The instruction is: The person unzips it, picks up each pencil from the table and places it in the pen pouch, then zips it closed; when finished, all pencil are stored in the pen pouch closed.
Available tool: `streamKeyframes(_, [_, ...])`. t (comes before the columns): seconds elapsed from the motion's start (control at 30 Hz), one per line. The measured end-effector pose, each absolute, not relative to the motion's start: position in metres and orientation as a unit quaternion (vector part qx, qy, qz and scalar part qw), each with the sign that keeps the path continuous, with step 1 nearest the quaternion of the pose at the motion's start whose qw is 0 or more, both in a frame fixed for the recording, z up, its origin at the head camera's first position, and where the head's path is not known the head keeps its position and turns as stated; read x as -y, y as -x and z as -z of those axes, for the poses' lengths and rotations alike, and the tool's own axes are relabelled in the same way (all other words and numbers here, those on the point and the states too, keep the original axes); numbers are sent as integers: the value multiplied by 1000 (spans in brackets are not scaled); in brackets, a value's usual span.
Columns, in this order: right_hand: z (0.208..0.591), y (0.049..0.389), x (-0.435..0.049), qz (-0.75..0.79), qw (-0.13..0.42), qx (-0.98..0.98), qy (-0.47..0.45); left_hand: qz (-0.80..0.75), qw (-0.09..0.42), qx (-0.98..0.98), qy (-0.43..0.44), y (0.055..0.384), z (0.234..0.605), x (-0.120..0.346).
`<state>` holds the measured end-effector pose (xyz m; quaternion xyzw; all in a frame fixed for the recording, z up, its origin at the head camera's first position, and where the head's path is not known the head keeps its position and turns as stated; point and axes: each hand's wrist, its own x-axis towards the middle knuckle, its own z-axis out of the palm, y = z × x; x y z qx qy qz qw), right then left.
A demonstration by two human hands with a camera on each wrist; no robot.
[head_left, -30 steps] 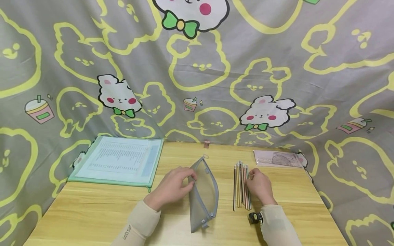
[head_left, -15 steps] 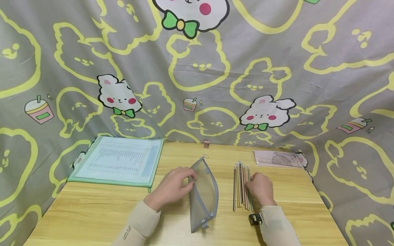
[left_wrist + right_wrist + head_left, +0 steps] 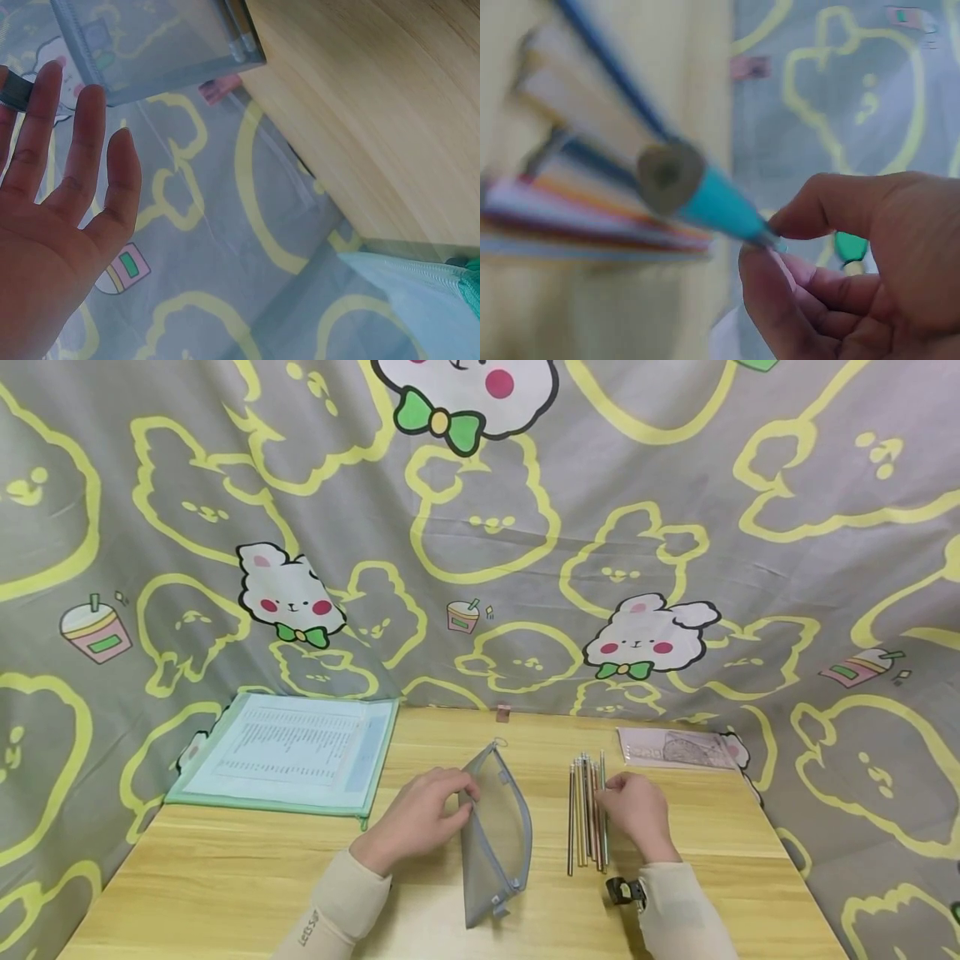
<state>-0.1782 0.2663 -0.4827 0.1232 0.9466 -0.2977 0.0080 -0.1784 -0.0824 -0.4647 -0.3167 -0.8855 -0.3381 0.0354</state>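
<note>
Pencil pinched in right hand; left hand pinches pouch. Likely picking step; next calls for lift toward left hand.

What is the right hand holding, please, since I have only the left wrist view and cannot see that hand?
Observer: The right hand pinches a turquoise pencil.
Operator: Thank you. Could you tell me whether the mouth of the grey pouch is open or closed?
Observer: In the head view its mouth is open, with the two zip edges spread apart along most of their length.
Operator: And what lies at the far right of the table, please?
Observer: A flat clear packet lies there, near the back edge.
</note>
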Motion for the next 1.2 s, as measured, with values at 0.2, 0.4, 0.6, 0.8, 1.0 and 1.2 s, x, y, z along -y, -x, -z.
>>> streamKeyframes(0.2, [455, 171, -243, 390, 7, -915, -102, 336, 34, 887, 317, 178, 464, 82])
streamKeyframes(0.4, [437, 162, -214, 455, 18, -887, -75, 336, 34, 886, 318, 178, 464, 82])
streamKeyframes(0.6, [428, 154, -189, 491, 46, -869, -37, 335, 37, 886, 320, 178, 465, 82])
streamKeyframes(0.8, [427, 150, -174, 511, 90, -855, 15, 335, 35, 886, 318, 178, 465, 82])
streamKeyframes(1.0, [433, 155, -163, 512, 114, -851, 32, 328, 38, 890, 315, 178, 465, 82])
streamKeyframes(1.2, [437, 164, -151, 483, 109, -868, 26, 331, 33, 887, 320, 177, 464, 80])
